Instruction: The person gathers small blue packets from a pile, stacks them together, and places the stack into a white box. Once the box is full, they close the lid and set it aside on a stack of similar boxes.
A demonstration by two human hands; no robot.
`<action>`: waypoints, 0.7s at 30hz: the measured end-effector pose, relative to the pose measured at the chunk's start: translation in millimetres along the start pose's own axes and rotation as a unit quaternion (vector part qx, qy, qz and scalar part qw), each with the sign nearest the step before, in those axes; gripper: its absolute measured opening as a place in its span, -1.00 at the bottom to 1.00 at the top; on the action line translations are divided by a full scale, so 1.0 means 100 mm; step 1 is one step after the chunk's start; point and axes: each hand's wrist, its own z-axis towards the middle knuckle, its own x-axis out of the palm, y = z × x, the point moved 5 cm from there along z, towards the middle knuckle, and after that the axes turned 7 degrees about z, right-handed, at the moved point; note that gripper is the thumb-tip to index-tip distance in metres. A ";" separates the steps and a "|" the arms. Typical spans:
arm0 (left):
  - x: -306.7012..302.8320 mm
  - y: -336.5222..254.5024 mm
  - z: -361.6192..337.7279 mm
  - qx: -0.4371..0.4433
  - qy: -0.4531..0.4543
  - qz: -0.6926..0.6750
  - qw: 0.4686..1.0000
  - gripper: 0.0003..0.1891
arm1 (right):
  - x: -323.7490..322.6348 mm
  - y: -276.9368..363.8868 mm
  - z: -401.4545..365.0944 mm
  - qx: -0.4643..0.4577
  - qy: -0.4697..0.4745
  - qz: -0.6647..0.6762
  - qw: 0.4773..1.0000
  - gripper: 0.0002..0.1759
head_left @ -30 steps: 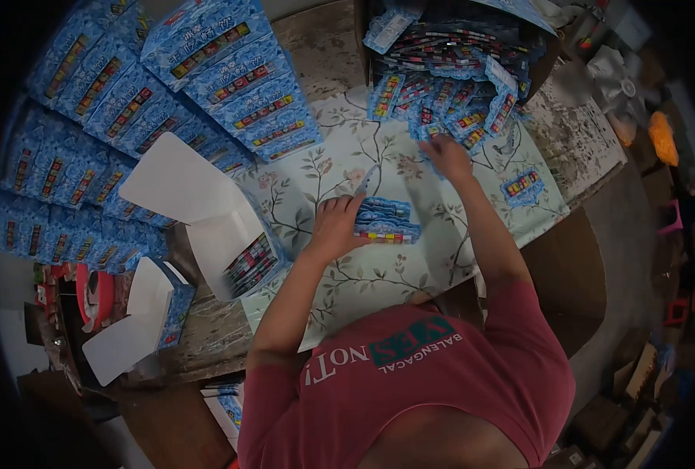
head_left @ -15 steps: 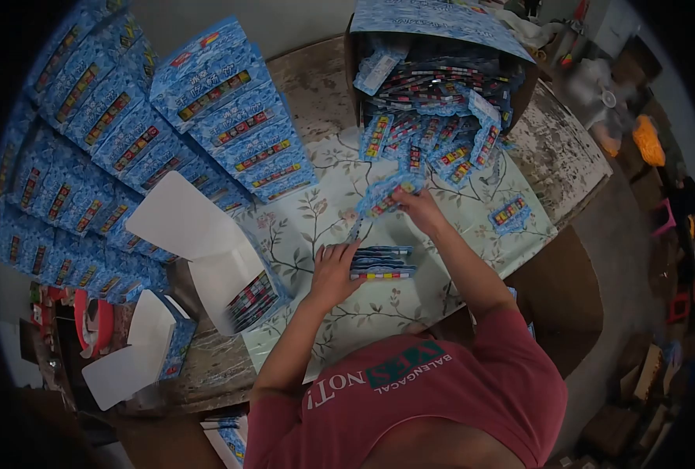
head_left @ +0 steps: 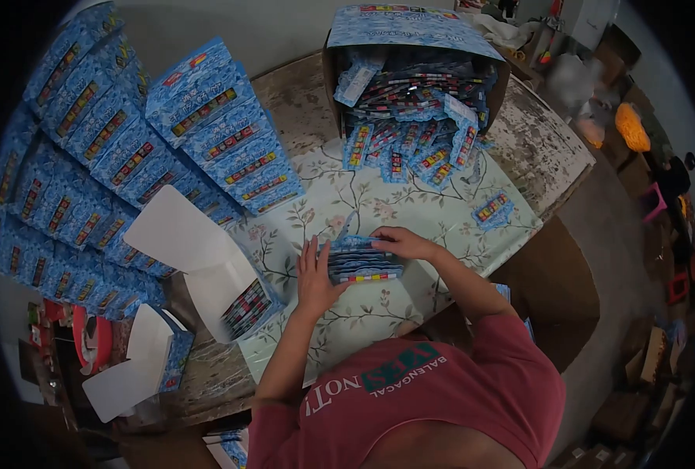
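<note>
A short row of blue packets (head_left: 365,266) with colored strips lies on the floral tablecloth in front of me. My left hand (head_left: 314,285) rests at the row's left end, its fingers stretched out and apart, the thumb near the front packet. At the row's back right, my right hand (head_left: 407,244) has its fingers closed on the edge of a blue packet (head_left: 359,241). Part of that packet is hidden by the fingers. A single blue packet (head_left: 493,211) lies apart on the right of the cloth.
A large blue carton (head_left: 414,35) lies open toward me, packets spilling out. Stacked blue display boxes (head_left: 222,117) rise on the left. A white-flapped open box (head_left: 220,285) holding packets is left of my hand; another open box (head_left: 177,348) stands beyond it.
My right hand has brought a blue packet from near the spilled pile down to the back of the row. My left hand's fingers have spread and shifted slightly left. The view has shifted a little.
</note>
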 end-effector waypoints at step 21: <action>0.36 -0.19 0.09 -0.013 0.009 -0.225 0.974 0.15 | 0.14 0.46 -0.36 -0.027 -0.054 -0.434 0.899 -0.19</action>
